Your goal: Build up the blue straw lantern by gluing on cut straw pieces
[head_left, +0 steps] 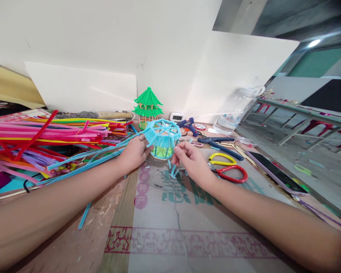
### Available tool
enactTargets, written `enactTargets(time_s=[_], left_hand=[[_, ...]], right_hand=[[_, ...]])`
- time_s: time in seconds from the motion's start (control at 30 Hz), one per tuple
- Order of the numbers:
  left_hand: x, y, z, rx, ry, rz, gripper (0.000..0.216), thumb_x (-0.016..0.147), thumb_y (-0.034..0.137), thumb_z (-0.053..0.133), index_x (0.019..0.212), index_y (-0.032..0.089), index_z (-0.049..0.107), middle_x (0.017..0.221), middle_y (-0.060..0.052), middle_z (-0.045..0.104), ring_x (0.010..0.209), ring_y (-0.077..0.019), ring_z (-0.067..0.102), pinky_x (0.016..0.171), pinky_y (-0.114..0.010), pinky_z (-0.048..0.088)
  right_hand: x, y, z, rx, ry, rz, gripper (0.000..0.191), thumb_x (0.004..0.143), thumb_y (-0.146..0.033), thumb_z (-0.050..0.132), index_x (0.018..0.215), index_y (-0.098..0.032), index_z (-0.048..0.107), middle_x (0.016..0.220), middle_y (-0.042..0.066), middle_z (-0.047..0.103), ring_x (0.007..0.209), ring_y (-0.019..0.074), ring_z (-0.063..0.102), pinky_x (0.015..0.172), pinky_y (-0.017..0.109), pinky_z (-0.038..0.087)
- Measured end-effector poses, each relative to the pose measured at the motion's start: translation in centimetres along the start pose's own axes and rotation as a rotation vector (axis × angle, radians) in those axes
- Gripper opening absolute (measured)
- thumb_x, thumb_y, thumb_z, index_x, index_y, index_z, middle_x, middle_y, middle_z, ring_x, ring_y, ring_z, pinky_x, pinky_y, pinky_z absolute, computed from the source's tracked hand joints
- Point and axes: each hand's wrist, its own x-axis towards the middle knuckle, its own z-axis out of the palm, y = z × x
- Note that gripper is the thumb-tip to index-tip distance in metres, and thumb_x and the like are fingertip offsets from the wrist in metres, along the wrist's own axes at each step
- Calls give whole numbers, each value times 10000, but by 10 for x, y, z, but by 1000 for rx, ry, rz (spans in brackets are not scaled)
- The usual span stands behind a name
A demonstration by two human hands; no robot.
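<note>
As left hand [135, 153] and right hand [189, 159] pinch its rim between closed fingertips, pipe-cleaner roof [162, 135] seems light, bendy, crushable — rim holds best.

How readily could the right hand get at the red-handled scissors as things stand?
Probably yes. The red-handled scissors lie just beside the right hand, with nothing lying between them. But that hand is pinching the blue pipe-cleaner roof, so it would likely have to let go first.

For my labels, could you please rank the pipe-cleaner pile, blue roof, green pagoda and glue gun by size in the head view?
Pipe-cleaner pile
Blue roof and green pagoda: alike, roof nearer, unranked
Glue gun
</note>
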Motion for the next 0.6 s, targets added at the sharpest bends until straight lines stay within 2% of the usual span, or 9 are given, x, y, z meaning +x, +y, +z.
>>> enactTargets(time_s=[0.4,0.6], left_hand=[[-1,-1,2,6,18,28,230,944,309,484,961,185,676,1046,-118,658,1105,-278,592,984,-444,472],[-1,-1,2,11,22,24,234,945,320,491,992,180,673,1063,-120,656,1085,-276,597,979,-441,476]], right_hand=[[2,-5,3,29,7,33,260,904,-443,571,806,-210,508,601,-32,618,557,117,551,571,256,447],[0,-4,1,53,-14,54,384,899,-553,545,740,-204,535,592,-10,620,543,132,552,558,274,444]])
